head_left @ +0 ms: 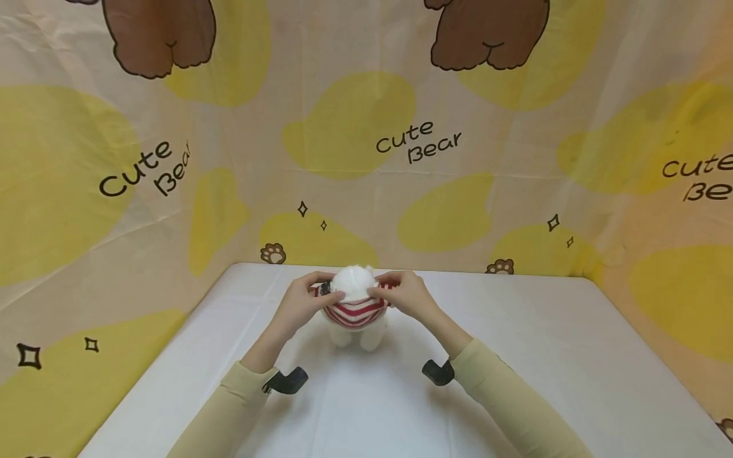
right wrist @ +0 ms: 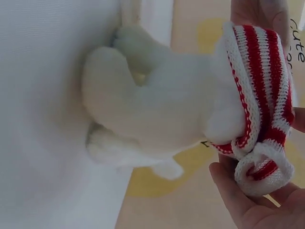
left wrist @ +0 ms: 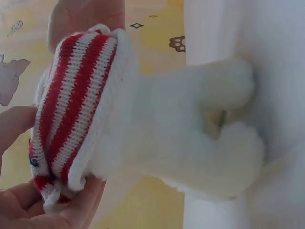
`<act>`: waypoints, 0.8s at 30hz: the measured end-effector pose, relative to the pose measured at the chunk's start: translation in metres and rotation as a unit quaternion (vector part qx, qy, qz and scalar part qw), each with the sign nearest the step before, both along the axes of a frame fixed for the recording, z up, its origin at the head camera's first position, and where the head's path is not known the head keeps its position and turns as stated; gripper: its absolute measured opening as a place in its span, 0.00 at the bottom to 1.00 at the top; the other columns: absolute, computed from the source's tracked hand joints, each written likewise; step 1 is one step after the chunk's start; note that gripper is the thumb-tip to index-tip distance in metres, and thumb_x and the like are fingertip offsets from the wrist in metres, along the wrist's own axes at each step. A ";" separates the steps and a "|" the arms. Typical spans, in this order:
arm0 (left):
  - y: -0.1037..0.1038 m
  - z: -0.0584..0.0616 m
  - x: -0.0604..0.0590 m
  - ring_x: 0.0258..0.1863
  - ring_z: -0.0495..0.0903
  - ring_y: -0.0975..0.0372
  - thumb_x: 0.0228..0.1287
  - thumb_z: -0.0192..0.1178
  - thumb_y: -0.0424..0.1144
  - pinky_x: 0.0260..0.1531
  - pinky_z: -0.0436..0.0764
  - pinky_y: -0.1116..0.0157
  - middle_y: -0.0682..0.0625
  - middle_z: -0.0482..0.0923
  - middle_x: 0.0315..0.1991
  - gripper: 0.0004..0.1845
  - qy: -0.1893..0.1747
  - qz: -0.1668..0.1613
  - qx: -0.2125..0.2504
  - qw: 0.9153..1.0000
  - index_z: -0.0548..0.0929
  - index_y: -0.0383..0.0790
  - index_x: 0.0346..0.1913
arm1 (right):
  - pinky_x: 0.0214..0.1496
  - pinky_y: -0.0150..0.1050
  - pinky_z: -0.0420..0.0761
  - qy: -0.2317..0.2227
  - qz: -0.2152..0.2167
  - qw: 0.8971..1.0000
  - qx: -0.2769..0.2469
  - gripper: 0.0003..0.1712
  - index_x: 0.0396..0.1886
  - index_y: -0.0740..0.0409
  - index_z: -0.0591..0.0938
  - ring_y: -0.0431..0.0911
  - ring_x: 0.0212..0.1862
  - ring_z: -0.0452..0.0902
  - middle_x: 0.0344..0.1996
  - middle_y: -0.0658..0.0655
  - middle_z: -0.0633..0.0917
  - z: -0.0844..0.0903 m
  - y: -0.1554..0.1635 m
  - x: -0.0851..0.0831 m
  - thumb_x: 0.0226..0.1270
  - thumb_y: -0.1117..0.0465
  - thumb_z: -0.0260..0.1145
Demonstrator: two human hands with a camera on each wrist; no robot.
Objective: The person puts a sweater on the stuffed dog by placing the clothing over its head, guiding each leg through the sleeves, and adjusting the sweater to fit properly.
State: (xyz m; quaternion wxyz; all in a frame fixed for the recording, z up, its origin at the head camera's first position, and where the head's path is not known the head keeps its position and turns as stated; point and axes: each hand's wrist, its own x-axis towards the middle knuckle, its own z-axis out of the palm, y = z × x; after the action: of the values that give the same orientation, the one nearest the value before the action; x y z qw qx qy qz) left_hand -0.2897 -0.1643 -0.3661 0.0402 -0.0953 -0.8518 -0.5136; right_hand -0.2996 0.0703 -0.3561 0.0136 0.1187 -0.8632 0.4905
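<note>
A white plush toy (head_left: 373, 334) stands on its legs on the table in the head view. A red-and-white striped knitted sweater (head_left: 354, 313) is bunched around its upper body, below the white head (head_left: 354, 281). My left hand (head_left: 300, 299) pinches the sweater at the left side, its thumb near the toy's head. At the opposite side my right hand (head_left: 409, 296) grips the knit. In the right wrist view, a rolled sleeve cuff (right wrist: 264, 169) lies against the right hand's fingers (right wrist: 228, 188). The left wrist view shows the plush legs (left wrist: 228, 86) touching the cloth.
The white-covered table (head_left: 366, 413) reaches back to a printed fabric backdrop (head_left: 355, 191) with yellow patches and bears. A dark wrist-worn device (head_left: 289, 380) juts from the left sleeve, and a similar device (head_left: 438, 373) from the right. Fabric also hangs along both sides.
</note>
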 end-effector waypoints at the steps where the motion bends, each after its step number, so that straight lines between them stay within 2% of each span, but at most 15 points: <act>1: -0.001 -0.002 0.000 0.61 0.70 0.54 0.50 0.71 0.53 0.58 0.71 0.50 0.47 0.75 0.60 0.30 -0.008 0.000 0.007 1.000 0.78 0.45 0.56 | 0.26 0.32 0.74 -0.007 0.002 1.000 -0.005 0.22 0.44 0.56 0.85 0.41 0.24 0.74 0.24 0.51 0.80 -0.002 0.000 0.000 0.52 0.50 0.73; 4: -0.002 -0.007 -0.002 0.65 0.66 0.52 0.51 0.70 0.51 0.63 0.65 0.45 0.46 0.74 0.61 0.30 -0.031 0.000 0.034 0.999 0.78 0.43 0.57 | 0.28 0.34 0.75 -0.019 0.003 0.999 -0.025 0.21 0.44 0.56 0.86 0.40 0.25 0.73 0.25 0.51 0.81 -0.006 0.001 0.000 0.53 0.50 0.72; 9: -0.002 -0.015 -0.003 0.69 0.60 0.52 0.53 0.70 0.47 0.66 0.60 0.47 0.44 0.70 0.64 0.28 -0.070 0.002 0.113 0.991 0.78 0.40 0.57 | 0.30 0.34 0.77 -0.043 -0.003 0.996 -0.072 0.21 0.44 0.58 0.85 0.41 0.29 0.73 0.29 0.52 0.83 -0.012 0.000 -0.001 0.52 0.51 0.72; 16: 0.004 -0.016 0.003 0.74 0.48 0.49 0.54 0.69 0.40 0.68 0.56 0.48 0.43 0.59 0.70 0.26 -0.080 0.011 0.179 0.980 0.77 0.34 0.56 | 0.32 0.34 0.75 -0.066 -0.013 0.990 -0.121 0.21 0.46 0.58 0.85 0.42 0.32 0.72 0.32 0.53 0.84 -0.017 -0.002 0.002 0.51 0.55 0.72; 20: 0.007 -0.017 0.003 0.70 0.56 0.51 0.56 0.67 0.36 0.67 0.61 0.52 0.44 0.61 0.68 0.24 -0.093 0.015 0.225 0.970 0.77 0.33 0.56 | 0.33 0.33 0.75 -0.090 -0.019 0.983 -0.159 0.22 0.48 0.59 0.84 0.42 0.35 0.71 0.36 0.52 0.84 -0.020 -0.003 0.003 0.52 0.58 0.71; 24: 0.009 -0.020 0.002 0.61 0.65 0.56 0.58 0.64 0.34 0.62 0.69 0.58 0.46 0.64 0.63 0.23 -0.108 0.022 0.264 0.958 0.76 0.31 0.56 | 0.34 0.33 0.73 -0.126 -0.019 0.967 -0.219 0.21 0.49 0.62 0.83 0.41 0.33 0.70 0.34 0.50 0.82 -0.022 -0.004 0.003 0.53 0.62 0.69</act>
State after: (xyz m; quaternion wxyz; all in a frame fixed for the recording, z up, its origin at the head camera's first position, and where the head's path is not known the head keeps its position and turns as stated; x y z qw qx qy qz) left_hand -0.2882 -0.1550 -0.3862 -0.0170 -0.0063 -0.6873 -0.7262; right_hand -0.2963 0.0662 -0.3783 -0.0599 0.0335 -0.7314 0.6785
